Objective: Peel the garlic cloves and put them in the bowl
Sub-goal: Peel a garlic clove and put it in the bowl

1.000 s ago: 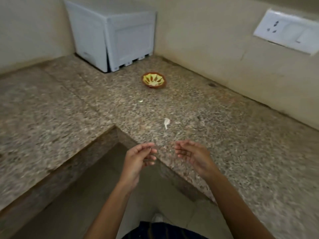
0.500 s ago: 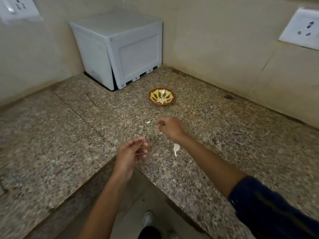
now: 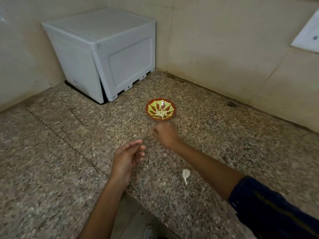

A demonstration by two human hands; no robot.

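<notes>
A small red bowl [image 3: 149, 107] with a yellow pattern stands on the speckled stone counter [image 3: 224, 144] and holds several pale peeled garlic cloves [image 3: 159, 114]. My right hand [image 3: 164, 135] reaches out just in front of the bowl. It is blurred, and its fingers are curled down onto the counter where a small garlic piece lay; that piece is hidden under them. Nearer to me, my left hand [image 3: 128, 156] hovers over the counter's inner corner, fingers loosely curled, with nothing plainly in it. A white garlic skin [image 3: 186, 175] lies beside my right forearm.
A pale grey plastic box [image 3: 103, 54] fills the back corner against the tiled walls. A white socket plate [image 3: 309, 35] sits on the right wall. The counter is L-shaped, with a floor gap [image 3: 131, 218] below my arms.
My right hand has stretched forward from beside the left hand to just short of the bowl, over the small garlic piece. The view has moved closer to the corner. The left hand stayed roughly put.
</notes>
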